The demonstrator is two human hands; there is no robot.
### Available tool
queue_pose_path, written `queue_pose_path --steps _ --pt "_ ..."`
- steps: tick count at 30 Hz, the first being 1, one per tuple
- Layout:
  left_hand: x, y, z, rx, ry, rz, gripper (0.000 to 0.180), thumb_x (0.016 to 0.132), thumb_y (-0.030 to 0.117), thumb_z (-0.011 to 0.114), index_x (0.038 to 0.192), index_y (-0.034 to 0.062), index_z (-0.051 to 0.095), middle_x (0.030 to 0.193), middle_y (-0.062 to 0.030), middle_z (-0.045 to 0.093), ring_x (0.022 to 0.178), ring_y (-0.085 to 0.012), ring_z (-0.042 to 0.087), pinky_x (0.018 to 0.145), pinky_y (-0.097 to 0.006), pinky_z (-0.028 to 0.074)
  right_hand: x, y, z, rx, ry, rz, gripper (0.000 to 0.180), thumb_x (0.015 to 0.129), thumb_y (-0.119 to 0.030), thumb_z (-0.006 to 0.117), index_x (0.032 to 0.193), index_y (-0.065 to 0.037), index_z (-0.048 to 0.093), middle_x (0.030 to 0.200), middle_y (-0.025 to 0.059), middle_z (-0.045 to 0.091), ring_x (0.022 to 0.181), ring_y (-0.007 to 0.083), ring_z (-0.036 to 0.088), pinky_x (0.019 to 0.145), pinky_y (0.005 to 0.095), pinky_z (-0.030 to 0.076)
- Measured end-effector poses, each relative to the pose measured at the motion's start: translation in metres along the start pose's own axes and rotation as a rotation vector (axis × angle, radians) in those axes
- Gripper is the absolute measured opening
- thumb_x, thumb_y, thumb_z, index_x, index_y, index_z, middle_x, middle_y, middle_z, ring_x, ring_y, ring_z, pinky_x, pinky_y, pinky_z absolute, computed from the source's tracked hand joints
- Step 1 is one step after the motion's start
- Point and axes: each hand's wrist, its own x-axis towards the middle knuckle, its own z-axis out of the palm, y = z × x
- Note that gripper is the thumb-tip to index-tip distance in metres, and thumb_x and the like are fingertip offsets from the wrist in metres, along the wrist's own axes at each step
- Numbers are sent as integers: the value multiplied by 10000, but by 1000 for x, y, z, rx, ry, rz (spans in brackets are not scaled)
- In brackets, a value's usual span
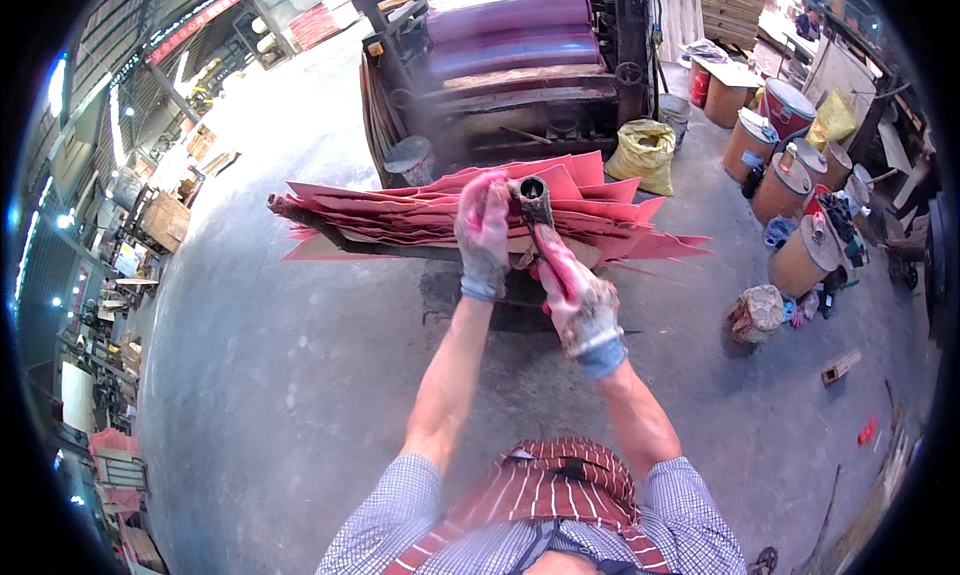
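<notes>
A stack of pink-red thin wood sheets lies in front of me on a dark metal frame. Upright at its near side stands a dark metal tube with a round hollow end. My right hand, in a pink-stained glove, closes round the dark bar just below this tube. My left hand, also in a stained pale glove, is raised beside the tube with its fingers mostly extended. Its fingertips are close to the tube; whether they touch it, I cannot tell.
Beyond the stack stands a roller machine with purple-pink rollers. A yellow sack and a bucket flank it. Several drums line the right, with a stained block-like container and a small wooden piece nearer.
</notes>
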Motion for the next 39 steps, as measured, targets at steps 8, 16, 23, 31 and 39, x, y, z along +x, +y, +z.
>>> queue_pose_path --steps 8,16,23,31,39 --pt "-89 -38 -13 -162 309 -408 195 966 153 624 1128 45 625 967 -46 659 849 -156 650 723 -276 542 -52 -9 -68 57 -254 403 361 990 -196 577 1334 -89 611 1017 66 731 710 96 672 573 261 558" --pt "-86 -93 -38 -1098 28 -1121 511 980 583 435 1047 109 614 813 -51 673 654 -221 653 572 -357 547 1 -24 -111 10 -310 282 278 982 -224 616 1183 -45 684 903 56 723 687 90 654 563 242 516" --pt "-74 -91 -25 -1258 -131 -1238 590 940 666 452 1076 120 629 846 -52 688 707 -269 675 555 -385 565 38 -70 -114 -682 -446 47 284 903 -245 664 1146 -102 698 935 90 712 809 213 675 713 321 527" --pt "-56 -78 -12 -1423 -276 -1387 642 889 658 564 1234 120 622 971 -69 712 778 -266 702 695 -413 610 79 -171 -71 -1129 -492 -20 282 830 -172 688 1104 -107 691 1009 132 704 916 308 682 809 415 539" --pt "-49 -89 -25 -1448 -346 -1415 654 910 656 522 1309 141 577 1104 -78 708 945 -267 703 784 -438 601 106 -161 30 -1430 -852 393 167 882 -194 539 959 -102 655 835 154 703 822 336 702 728 450 542"
